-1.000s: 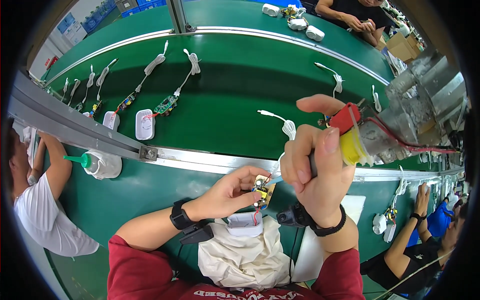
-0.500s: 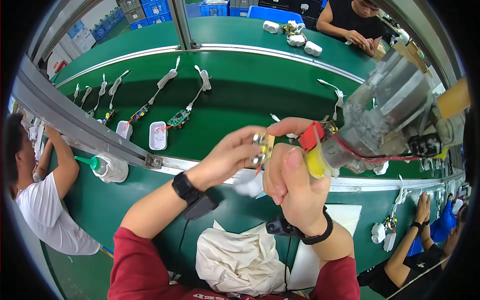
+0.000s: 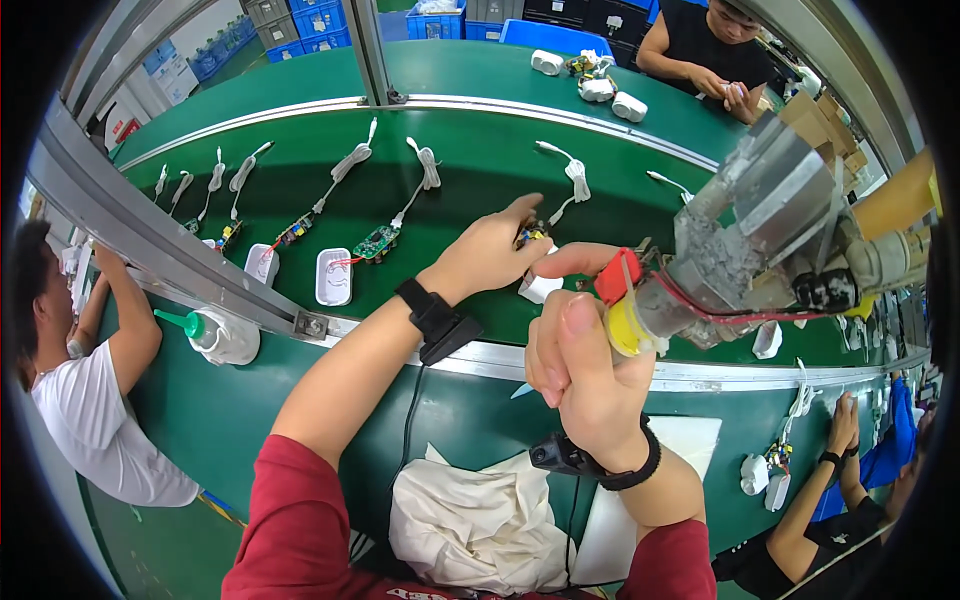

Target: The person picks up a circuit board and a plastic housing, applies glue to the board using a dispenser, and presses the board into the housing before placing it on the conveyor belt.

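My left hand [image 3: 490, 252] reaches over the green belt, its fingers closed about a small circuit board [image 3: 533, 233] that they partly cover. A white cable bundle [image 3: 575, 182] runs up the belt from that board. Just below the fingers sits a white plastic housing [image 3: 541, 288], partly hidden by my hands. My right hand [image 3: 590, 355] grips a grey, residue-caked glue gun [image 3: 760, 205] with a yellow collar. The right index finger lies against the gun's red trigger [image 3: 618, 277].
More boards with cables, one a green board [image 3: 377, 243] beside a white housing [image 3: 334, 277], line the belt. A white glue bottle [image 3: 225, 337] stands left; a cream cloth [image 3: 480, 520] lies nearest me. A metal post [image 3: 160, 215] rises at left. Other people work around.
My left hand has moved away from the glue gun, up and onto the belt, with the circuit board. The right hand has stayed nearly in place with the gun. The belt items sit slightly further right.
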Demonstrator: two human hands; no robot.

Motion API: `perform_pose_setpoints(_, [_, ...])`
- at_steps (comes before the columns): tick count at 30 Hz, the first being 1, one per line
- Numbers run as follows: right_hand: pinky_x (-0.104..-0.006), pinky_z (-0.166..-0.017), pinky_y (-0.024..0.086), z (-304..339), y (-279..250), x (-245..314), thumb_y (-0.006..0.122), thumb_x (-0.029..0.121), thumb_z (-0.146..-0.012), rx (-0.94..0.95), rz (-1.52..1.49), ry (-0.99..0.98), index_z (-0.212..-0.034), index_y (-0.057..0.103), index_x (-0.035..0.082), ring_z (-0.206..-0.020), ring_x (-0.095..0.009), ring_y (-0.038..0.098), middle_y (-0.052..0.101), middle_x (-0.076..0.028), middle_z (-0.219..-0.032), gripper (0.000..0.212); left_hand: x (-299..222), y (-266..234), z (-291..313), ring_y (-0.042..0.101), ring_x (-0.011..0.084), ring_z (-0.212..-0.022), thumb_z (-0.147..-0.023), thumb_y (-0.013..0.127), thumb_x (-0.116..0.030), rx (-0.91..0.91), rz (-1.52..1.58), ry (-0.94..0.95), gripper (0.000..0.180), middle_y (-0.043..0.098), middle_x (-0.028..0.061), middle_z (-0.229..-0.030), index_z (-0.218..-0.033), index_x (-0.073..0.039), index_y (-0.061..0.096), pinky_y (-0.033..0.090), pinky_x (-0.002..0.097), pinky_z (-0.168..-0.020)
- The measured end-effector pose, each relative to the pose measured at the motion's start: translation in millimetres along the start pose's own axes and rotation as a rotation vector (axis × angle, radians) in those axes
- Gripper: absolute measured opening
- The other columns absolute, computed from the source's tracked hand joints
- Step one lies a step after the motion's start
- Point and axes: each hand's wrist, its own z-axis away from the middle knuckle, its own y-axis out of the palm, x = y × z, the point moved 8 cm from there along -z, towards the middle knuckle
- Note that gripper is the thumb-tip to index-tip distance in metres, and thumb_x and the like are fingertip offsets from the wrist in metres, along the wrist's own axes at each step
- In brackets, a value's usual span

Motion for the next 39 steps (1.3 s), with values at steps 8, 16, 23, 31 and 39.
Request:
perform_pose_setpoints(8, [-0.0218,-0.038,0.029,9.8,-4.0,-5.4,0.046,0.029,-0.098,-0.005,0.008,-0.034,-0.112,0.043,-0.002,-0.039,-0.006,0.033,0.037,0.001,-0.052,0.034,-14.1,-71.9,67.2,0.055,0.0345,-0.105,-0.081,0.067,-0.020,-0.251,-0.790,0.172,0.046,0.056,0.0225,-0.114,-0.117,0.003,0.051,0.048,0.0408,-0.083])
perform_pose_setpoints(16, [-0.0216,-0.037,0.028,12.4,8.8,-1.3,0.046,0.028,-0.098,0.012,0.007,-0.034,-0.111,0.044,-0.001,-0.039,-0.006,0.032,0.036,0.002,-0.051,0.032,35.2,-124.7,96.4,0.063,0.0259,-0.081,-0.086,0.065,-0.022,0.056,-0.586,-0.403,0.040,0.062,0.0153,-0.104,-0.117,0.000,0.053,0.052,0.0352,-0.072])
perform_pose_setpoints(23, [-0.0217,-0.037,0.027,14.7,2.6,-12.2,0.046,0.028,-0.098,-0.013,0.003,-0.033,-0.111,0.044,-0.001,-0.038,-0.006,0.031,0.036,0.002,-0.051,0.031,37.6,-91.4,127.5,0.066,0.0188,-0.084,-0.096,0.053,-0.021,0.032,0.986,-0.678,0.033,0.063,0.0122,-0.101,-0.119,0.003,0.053,0.056,0.0285,-0.068])
perform_pose_setpoints(31, [-0.0217,-0.036,0.025,4.7,-4.2,-25.1,0.046,0.031,-0.099,-0.047,0.016,-0.063,-0.111,0.044,0.000,-0.037,-0.006,0.029,0.035,0.002,-0.051,0.034,17.1,2.7,179.2,0.065,0.0186,-0.090,-0.097,0.049,-0.014,0.158,1.216,-0.862,0.028,0.062,0.0138,-0.106,-0.120,0.003,0.047,0.055,0.0292,-0.077])
perform_pose_setpoints(39, [-0.0222,-0.035,0.024,-5.2,-7.4,-43.7,0.046,0.033,-0.099,-0.075,0.042,-0.097,-0.112,0.044,-0.001,-0.036,-0.006,0.029,0.035,0.002,-0.050,0.036,3.9,34.5,180.0,0.059,0.0110,-0.096,-0.093,0.055,-0.003,0.243,1.068,-0.503,0.030,0.059,0.0087,-0.112,-0.121,0.000,0.046,0.048,0.0252,-0.083])
